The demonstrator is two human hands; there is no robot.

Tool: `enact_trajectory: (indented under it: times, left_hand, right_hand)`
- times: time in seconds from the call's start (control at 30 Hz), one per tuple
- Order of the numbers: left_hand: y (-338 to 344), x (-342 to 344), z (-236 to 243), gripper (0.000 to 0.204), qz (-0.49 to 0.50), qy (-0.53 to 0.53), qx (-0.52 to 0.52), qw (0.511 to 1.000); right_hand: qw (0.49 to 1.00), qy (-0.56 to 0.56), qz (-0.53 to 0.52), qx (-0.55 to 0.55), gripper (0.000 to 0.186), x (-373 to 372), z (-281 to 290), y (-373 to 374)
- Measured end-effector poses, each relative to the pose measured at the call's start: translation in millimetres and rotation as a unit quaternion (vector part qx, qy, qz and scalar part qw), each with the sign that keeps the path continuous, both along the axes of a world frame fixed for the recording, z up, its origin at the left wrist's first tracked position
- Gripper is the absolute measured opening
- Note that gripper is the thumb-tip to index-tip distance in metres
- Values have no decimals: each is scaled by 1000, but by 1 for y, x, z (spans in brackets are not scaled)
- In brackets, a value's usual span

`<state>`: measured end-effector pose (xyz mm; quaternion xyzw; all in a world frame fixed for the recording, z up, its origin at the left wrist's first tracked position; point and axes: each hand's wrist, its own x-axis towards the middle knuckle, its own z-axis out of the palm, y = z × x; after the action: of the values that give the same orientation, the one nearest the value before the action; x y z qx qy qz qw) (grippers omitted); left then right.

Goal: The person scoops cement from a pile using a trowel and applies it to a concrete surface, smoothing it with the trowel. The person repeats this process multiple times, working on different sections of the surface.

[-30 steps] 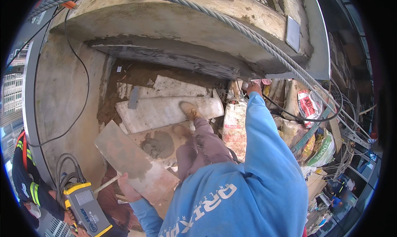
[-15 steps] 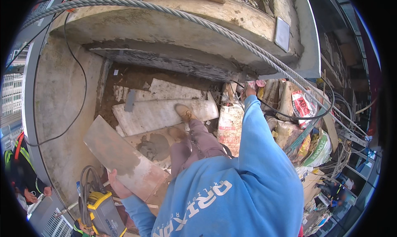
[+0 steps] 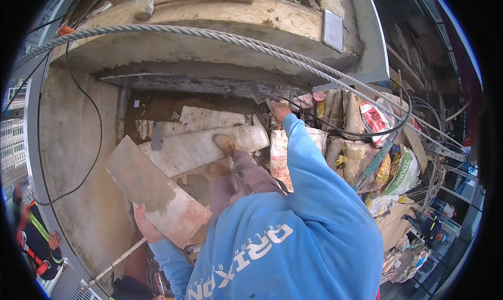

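My left hand (image 3: 144, 222) grips the lower left edge of a pale flat board (image 3: 181, 213), tilted beside my legs. Wet grey mortar (image 3: 149, 187) is spread over its upper part. My right arm reaches ahead, and my right hand (image 3: 281, 110) closes around what looks like a trowel (image 3: 256, 93). Its thin grey blade points up toward the low rendered wall (image 3: 209, 85); the handle is mostly hidden in my fist. Under my forward boot (image 3: 226, 144) lies a whitish sheet (image 3: 194, 149) on the dirty floor.
A steel cable (image 3: 209, 34) crosses ahead above the ledge, where a hammer (image 3: 145, 5) and a phone-like slab (image 3: 333, 30) lie. Stacked bags (image 3: 359, 161) fill the right. A black hose (image 3: 367, 134) loops over them. At left stand a pole (image 3: 115, 262) and another person (image 3: 44, 242).
My right hand has moved left from the bags, and the blade now shows. The board has shifted slightly with my left hand. The yellow-grey machine at lower left is out of sight.
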<state>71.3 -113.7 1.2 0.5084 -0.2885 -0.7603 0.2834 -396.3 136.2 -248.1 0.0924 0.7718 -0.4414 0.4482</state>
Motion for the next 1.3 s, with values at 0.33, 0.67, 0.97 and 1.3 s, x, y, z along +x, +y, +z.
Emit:
enact_trajectory:
  times: [0.33, 0.67, 0.97, 1.3]
  left_hand:
    - [-18, 39, 6, 48, 28, -66, -17, 997]
    - [-8, 41, 9, 48, 75, -39, 26, 996]
    - [-3, 53, 5, 51, 92, -61, 24, 994]
    - [3, 66, 3, 54, 143, -40, 18, 989]
  right_hand:
    - [913, 229, -30, 337, 51, -33, -25, 68]
    - [931, 278, 17, 238, 33, 22, -38, -50]
    - [938, 282, 106, 173, 48, 50, 5, -105]
    - [925, 279, 110, 233, 41, 61, -28, -109]
